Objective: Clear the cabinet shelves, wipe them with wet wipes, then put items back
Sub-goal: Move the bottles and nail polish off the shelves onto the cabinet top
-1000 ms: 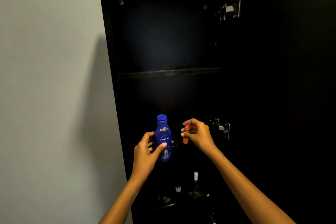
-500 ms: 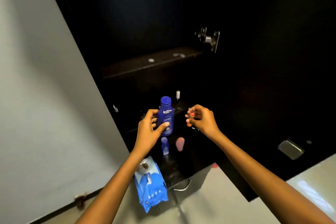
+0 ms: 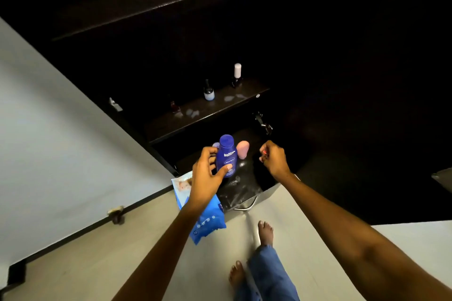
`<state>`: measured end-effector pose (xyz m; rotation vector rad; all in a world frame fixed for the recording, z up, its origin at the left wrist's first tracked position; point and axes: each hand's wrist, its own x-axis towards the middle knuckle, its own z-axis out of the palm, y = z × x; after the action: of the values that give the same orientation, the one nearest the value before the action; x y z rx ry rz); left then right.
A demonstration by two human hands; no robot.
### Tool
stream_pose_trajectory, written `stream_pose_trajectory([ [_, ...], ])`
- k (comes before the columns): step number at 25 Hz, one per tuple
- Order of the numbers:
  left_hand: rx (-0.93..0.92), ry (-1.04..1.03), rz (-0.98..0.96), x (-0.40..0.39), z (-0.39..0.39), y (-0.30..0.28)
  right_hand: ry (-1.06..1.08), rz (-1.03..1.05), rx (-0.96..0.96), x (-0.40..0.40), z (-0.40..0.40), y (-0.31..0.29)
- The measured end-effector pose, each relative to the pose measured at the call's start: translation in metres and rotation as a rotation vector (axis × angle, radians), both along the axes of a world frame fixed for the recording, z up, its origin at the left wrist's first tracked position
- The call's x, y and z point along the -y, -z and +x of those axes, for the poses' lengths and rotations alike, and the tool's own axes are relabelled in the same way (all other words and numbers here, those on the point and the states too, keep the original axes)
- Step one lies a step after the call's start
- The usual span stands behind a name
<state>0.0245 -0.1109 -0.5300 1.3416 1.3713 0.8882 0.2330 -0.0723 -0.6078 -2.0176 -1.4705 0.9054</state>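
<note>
Fingers of left hand (image 3: 206, 173) curl round lotion bottle (image 3: 226, 157).

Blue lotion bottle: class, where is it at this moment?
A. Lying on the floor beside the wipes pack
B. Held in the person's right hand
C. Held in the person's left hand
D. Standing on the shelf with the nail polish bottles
C: the left hand has its fingers and thumb curled round the blue lotion bottle, below the shelf with the nail polish bottles.
</note>
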Motion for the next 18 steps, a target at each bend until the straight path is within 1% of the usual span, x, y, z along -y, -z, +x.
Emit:
stream_pose_trajectory([
  [2,0.007,-0.014,-0.010,-0.002,0.001,0.013,-0.035,-0.039,0.061,-0.008,0.000,0.012],
  [5,0.005,-0.030,-0.012,-0.004,0.005,0.029,-0.009,-0.025,0.047,-0.019,-0.004,0.027],
  [8,-0.006,-0.019,0.024,-0.004,0.012,0.040,-0.135,-0.079,0.115,-0.021,-0.008,0.033],
  [9,-0.007,-0.019,0.030,-0.004,0.014,0.042,-0.147,-0.074,0.119,-0.021,-0.009,0.033],
  [12,-0.005,-0.023,0.049,-0.005,0.018,0.053,-0.128,-0.078,0.110,-0.022,-0.010,0.040],
  [15,-0.018,-0.019,0.065,-0.007,0.022,0.061,-0.165,-0.082,0.132,-0.023,-0.007,0.039],
  [18,-0.018,-0.002,0.040,-0.010,0.029,0.069,-0.074,-0.057,0.086,-0.020,-0.005,0.035],
])
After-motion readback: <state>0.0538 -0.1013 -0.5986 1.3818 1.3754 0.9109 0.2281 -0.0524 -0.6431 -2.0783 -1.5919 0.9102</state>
